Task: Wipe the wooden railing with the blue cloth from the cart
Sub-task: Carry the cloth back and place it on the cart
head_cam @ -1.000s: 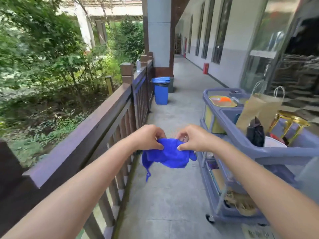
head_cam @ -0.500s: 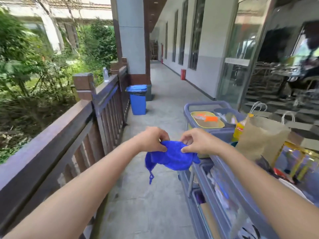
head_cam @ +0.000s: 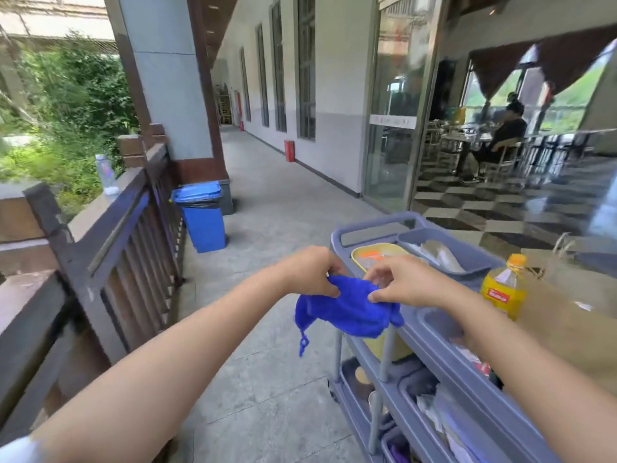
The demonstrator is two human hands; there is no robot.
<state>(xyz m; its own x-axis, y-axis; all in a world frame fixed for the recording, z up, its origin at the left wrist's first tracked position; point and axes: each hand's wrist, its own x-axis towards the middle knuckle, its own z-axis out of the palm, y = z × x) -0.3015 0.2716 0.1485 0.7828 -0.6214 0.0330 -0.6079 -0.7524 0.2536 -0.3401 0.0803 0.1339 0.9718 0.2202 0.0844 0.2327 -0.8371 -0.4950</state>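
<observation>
At frame centre, the blue cloth (head_cam: 347,312) is pinched along its top edge by the left hand (head_cam: 312,274) and right hand (head_cam: 405,284), seemingly to bunch it before the wooden railing (head_cam: 110,208) at left is wiped.

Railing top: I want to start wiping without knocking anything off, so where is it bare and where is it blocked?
The wooden railing has a bare top between the near post and the water bottle. The bottle stands on the cap near the far post, so that end is blocked. Both hands hold the blue cloth beside the crowded cart.
</observation>
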